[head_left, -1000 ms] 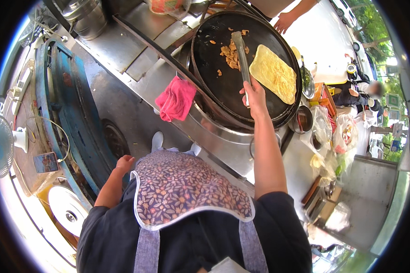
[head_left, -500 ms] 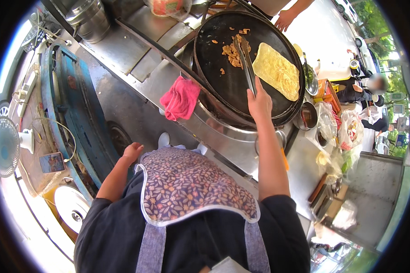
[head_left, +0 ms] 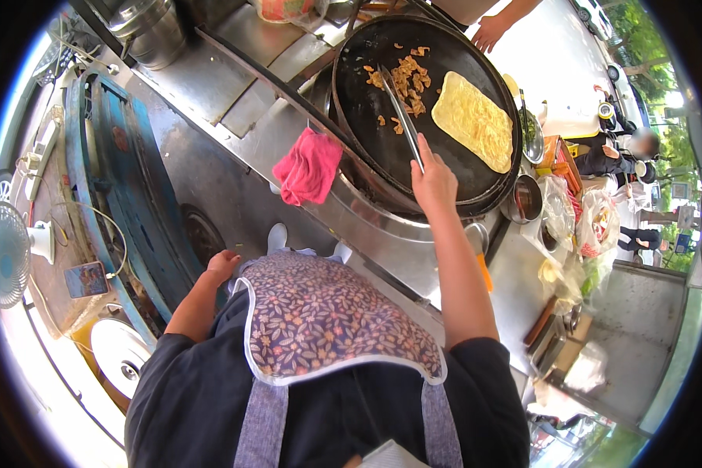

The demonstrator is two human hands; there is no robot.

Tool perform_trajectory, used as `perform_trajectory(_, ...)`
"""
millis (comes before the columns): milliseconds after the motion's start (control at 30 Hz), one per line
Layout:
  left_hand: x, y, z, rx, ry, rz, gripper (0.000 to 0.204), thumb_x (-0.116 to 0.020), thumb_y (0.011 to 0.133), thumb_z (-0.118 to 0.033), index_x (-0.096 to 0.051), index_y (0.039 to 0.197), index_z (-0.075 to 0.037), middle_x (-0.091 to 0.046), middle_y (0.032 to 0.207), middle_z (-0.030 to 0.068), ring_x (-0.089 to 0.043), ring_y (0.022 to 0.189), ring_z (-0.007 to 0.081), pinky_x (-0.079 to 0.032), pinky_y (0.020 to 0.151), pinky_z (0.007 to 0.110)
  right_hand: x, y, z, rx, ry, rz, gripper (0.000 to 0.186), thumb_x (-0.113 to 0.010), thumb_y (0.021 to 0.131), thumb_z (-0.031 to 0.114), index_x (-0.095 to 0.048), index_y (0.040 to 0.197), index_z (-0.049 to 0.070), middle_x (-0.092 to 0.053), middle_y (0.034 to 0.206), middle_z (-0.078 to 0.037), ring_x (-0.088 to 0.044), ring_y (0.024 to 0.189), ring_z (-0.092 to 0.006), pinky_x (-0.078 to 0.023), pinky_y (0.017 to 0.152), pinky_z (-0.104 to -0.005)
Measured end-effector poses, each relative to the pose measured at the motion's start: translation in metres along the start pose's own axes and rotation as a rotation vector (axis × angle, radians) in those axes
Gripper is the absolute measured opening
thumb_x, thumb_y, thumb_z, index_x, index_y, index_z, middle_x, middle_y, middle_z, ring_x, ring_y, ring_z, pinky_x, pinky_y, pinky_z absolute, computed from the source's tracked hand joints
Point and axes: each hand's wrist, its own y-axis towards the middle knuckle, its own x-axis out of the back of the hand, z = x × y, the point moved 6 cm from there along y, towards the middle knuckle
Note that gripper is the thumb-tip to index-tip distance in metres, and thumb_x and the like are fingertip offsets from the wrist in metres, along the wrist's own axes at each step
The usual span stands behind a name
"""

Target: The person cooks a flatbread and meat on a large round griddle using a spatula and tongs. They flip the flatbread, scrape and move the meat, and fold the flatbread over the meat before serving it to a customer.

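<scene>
My right hand grips a pair of metal tongs by the handle end. The tips of the tongs rest among small browned meat pieces on a round black griddle. To the right of the meat lies a flat yellow pancake, roughly rectangular. Down at my left side hangs my left hand, its fingers loosely bent and nothing visible in it. It is nearest to my floral apron.
A pink cloth hangs on the counter edge. Beyond the griddle is another person's hand. Bowls, a sauce pot and plastic bags stand at right. A blue cart and a fan are at left.
The tongs have swung left across the griddle, and my right hand has shifted slightly left and nearer to me. Some meat pieces are spread differently. The pancake has stayed in place.
</scene>
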Motion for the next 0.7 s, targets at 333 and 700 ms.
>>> perform_trajectory(333,-0.022,-0.008,0.023,0.018,-0.173,-0.032,0.041,-0.064,0.089,-0.035,-0.064,0.114,-0.002,-0.069,0.106,0.0151,-0.065,0.1,0.0275,-0.049,0.087,0.036,0.023,0.087,-0.027,-0.189,0.083,-0.035,0.054,-0.06,0.088,0.028,-0.046,0.139,0.018,-0.067,0.098,-0.018,-0.065,0.088,-0.0359,-0.05,0.08,-0.0441)
perform_trajectory(700,-0.021,-0.017,0.05,0.076,-0.286,-0.015,0.037,-0.065,0.089,-0.032,-0.064,0.113,-0.004,-0.07,0.101,0.012,-0.066,0.096,0.0223,-0.05,0.083,0.034,0.009,0.015,-0.031,-0.095,-0.172,0.002,0.06,-0.059,0.089,0.021,-0.036,0.145,0.018,-0.062,0.095,-0.014,-0.064,0.083,-0.0335,-0.051,0.069,-0.0436)
